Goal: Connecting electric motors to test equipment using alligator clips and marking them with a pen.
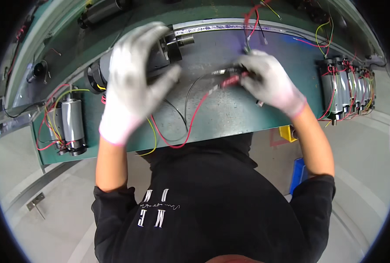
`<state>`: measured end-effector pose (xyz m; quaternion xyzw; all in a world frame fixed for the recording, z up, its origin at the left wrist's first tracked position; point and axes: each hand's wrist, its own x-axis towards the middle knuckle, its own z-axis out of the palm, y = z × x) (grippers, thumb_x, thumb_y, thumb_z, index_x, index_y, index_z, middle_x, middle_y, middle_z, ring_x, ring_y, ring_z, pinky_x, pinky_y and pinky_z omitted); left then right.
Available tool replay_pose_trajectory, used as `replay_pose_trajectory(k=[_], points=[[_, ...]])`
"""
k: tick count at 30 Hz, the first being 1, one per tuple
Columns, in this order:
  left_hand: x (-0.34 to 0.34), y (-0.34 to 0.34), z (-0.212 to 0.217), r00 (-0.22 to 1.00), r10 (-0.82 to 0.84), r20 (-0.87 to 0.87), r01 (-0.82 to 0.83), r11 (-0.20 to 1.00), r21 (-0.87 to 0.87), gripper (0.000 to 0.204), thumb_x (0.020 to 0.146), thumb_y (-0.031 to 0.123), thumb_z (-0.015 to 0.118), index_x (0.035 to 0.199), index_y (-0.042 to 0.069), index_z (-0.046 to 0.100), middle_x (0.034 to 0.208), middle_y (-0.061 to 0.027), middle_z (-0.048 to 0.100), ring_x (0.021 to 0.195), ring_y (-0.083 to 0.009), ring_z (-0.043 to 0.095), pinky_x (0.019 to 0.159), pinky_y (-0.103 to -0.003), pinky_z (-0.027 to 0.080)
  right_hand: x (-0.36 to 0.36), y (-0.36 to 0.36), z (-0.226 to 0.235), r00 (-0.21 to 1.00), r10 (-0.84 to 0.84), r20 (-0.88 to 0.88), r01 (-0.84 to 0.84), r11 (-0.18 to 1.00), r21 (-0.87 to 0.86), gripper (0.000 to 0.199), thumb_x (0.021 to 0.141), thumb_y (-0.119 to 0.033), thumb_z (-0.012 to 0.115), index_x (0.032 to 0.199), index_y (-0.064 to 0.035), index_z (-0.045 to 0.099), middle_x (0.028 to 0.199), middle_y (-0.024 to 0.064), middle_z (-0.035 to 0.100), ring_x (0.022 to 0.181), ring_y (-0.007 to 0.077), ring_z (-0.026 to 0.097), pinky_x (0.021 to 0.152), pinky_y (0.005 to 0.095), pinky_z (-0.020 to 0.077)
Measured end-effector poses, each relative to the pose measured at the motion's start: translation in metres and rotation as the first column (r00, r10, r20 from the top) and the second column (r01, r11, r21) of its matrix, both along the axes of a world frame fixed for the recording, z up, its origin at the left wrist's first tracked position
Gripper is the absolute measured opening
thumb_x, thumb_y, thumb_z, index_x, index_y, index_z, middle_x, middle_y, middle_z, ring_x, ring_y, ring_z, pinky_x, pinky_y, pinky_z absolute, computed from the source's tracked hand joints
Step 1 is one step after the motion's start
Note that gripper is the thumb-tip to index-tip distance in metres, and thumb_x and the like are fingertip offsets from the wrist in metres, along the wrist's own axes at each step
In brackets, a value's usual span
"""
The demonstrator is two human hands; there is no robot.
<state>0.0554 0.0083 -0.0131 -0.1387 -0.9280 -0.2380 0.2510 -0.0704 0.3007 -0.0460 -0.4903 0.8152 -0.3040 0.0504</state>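
Observation:
A large cylindrical motor [161,56] with a threaded shaft lies on the green workbench, partly hidden by my left hand [131,79]. That hand wears a white glove and is blurred; its thumb stands well apart from the fingers, and I see nothing held in it. My gloved right hand [271,81] is closed around the ends of a red clip [232,80] and a black clip [235,70]. A red wire [198,107] and a black wire [186,98] loop from the clips back toward the motor. A yellow-green wire [153,136] hangs over the bench's front edge.
Smaller silver motors [73,120] with wires stand at the bench's left end. Several more silver motors [333,90] sit in a row at the right. Loose wires [257,26] dangle beyond my right hand. Below the bench are a yellow bin [286,133] and a blue bin [297,173].

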Motion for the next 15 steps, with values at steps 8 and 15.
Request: replay_pose_trajectory(k=[8,15], points=[[-0.065,-0.026,0.01,0.935,0.187,0.302,-0.145,0.977,-0.159,0.035,0.104,0.031,0.066,0.126,0.005,0.071,0.128,-0.0143,0.073,0.118,-0.0373,0.07,0.105,-0.049,0.054,-0.03,-0.007,0.029,0.967,0.202,-0.158,-0.066,0.791,0.608,0.054,0.079,-0.014,0.087,0.131,-0.0046,0.074,0.108,0.0162,0.072,0.111,0.0349,0.066,0.096,0.0484,0.0552],[-0.057,-0.017,0.012,0.991,0.132,0.008,-0.127,0.972,-0.199,0.035,0.107,0.034,0.06,0.118,0.004,0.074,0.118,-0.0158,0.076,0.111,-0.0365,0.072,0.099,-0.048,0.058,-0.048,-0.018,0.138,0.726,-0.231,-0.648,0.222,0.97,-0.098,0.056,0.089,-0.019,0.087,0.14,-0.0031,0.069,0.131,0.0215,0.073,0.121,0.0345,0.071,0.101,0.0432,0.057]])
